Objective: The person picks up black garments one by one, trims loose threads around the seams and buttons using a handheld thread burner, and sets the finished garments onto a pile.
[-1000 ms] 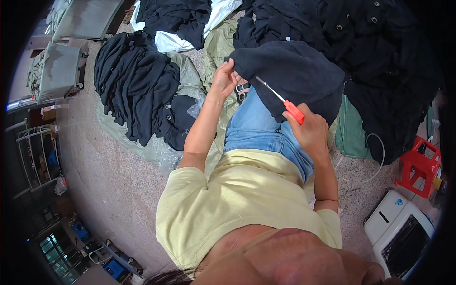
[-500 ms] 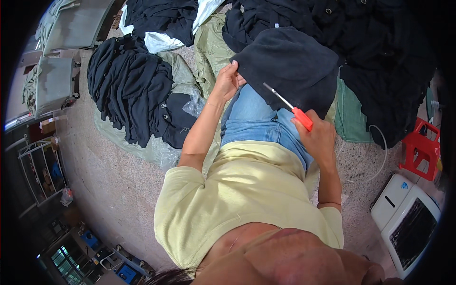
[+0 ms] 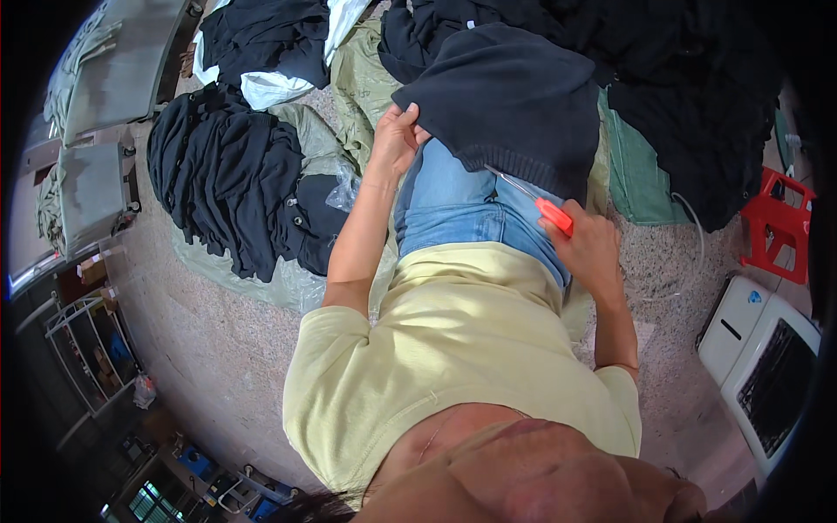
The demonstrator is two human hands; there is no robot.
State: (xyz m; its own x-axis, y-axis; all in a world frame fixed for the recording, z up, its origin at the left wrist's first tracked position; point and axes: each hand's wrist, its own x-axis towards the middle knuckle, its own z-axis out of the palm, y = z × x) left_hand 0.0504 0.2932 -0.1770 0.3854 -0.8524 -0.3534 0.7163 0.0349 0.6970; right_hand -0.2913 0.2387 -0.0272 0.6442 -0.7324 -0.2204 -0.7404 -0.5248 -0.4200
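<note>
Across my lap lies a black knit garment [image 3: 523, 96], with a ribbed band along its near edge. My left hand [image 3: 399, 135] is closed on the garment's left corner, thumb on top. In my right hand [image 3: 591, 244], fingers wrapped round it, is a red-handled tool with a slim metal shaft [image 3: 553, 214]. Its exact kind is unclear. The shaft points up and left, and its tip is at the ribbed band; whether it touches the cloth I cannot tell.
Black garments [image 3: 222, 174] are heaped at the left on plastic sheeting, with a larger dark pile [image 3: 697, 113] at the right. A red stool [image 3: 779, 225] and a white appliance with a dark panel [image 3: 758, 366] stand at the right. Grey carts [image 3: 98, 187] stand at the far left.
The garment's near edge has turned to show its ribbed band. The tool's tip has come down slightly to that band. The view has shifted a little; both hands keep their grip.
</note>
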